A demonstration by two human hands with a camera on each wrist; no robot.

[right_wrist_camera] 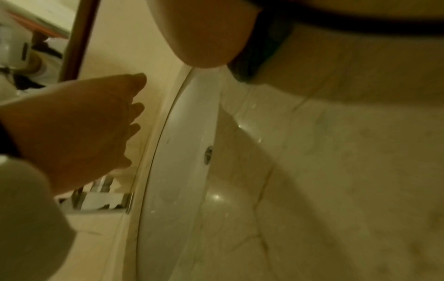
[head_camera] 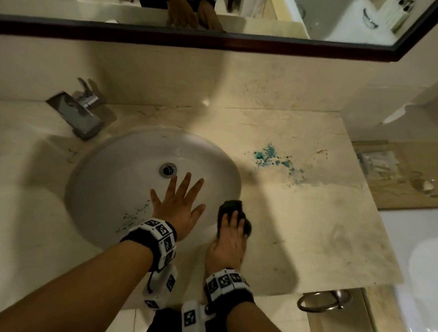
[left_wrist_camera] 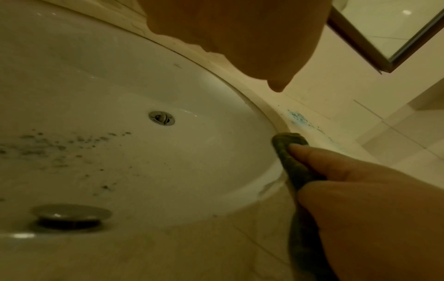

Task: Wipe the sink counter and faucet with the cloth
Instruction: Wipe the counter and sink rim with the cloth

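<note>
I'm seeing the right hand (head_camera: 229, 246) gripping the dark cloth (head_camera: 232, 210), thumb and fingers closing over it and pressing it onto the counter (head_camera: 299, 222) at the sink basin's (head_camera: 125, 165) right rim, lower centre of the head frame. The cloth's long axis is running along the fingers, its free end pointing up-frame toward the mirror (head_camera: 324, 15). The left hand (head_camera: 178, 209) is spreading wide over the basin, holding nothing; the faucet (head_camera: 83, 116) is sitting upper left.

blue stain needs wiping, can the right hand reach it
Probably yes: right hand holds the cloth by the sink, only bare counter between it and the blue stain.
</note>
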